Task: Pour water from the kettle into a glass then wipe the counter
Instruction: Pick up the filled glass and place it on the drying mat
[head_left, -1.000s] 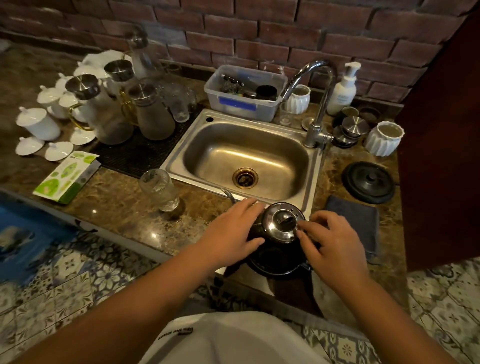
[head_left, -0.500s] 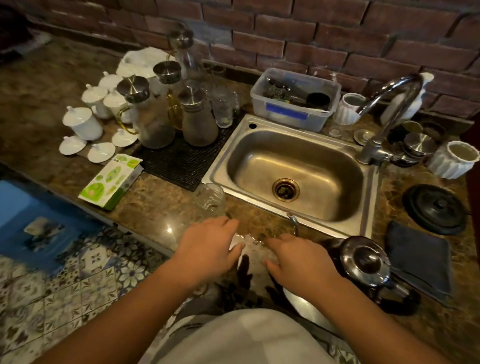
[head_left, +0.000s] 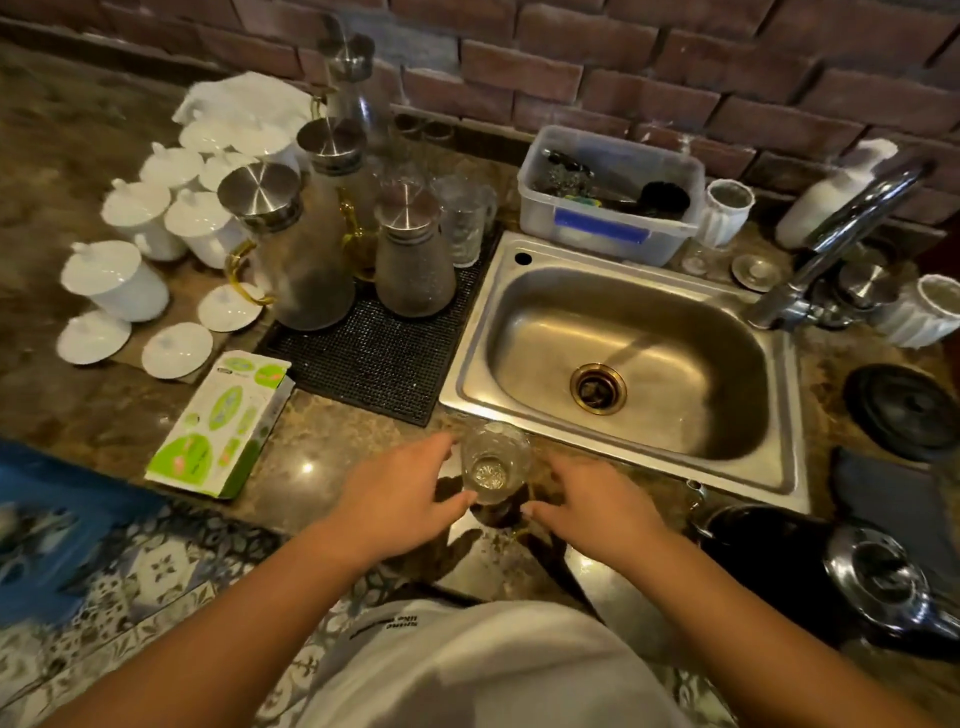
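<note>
A clear empty glass (head_left: 493, 460) stands upright on the brown stone counter (head_left: 332, 457), just in front of the sink's front rim. My left hand (head_left: 402, 493) curls around its left side, thumb and forefinger on the wall. My right hand (head_left: 587, 506) is at the glass's right side with fingers apart; I cannot tell whether it touches. The black kettle (head_left: 867, 577) with a shiny steel lid sits at the counter's front right, apart from both hands. A dark folded cloth (head_left: 893, 501) lies flat behind the kettle.
The steel sink (head_left: 524, 291) with its tap (head_left: 852, 218) fills the middle. Glass jugs (head_left: 410, 260) stand on a black mat left of it, then white lidded cups (head_left: 114, 280) and a green box (head_left: 223, 426). A black lid (head_left: 904, 410) lies right.
Both hands left the kettle's lid and moved left to the glass. The glass now sits nearer the front edge, between my hands. My view swung left, leaving the kettle at the lower right.
</note>
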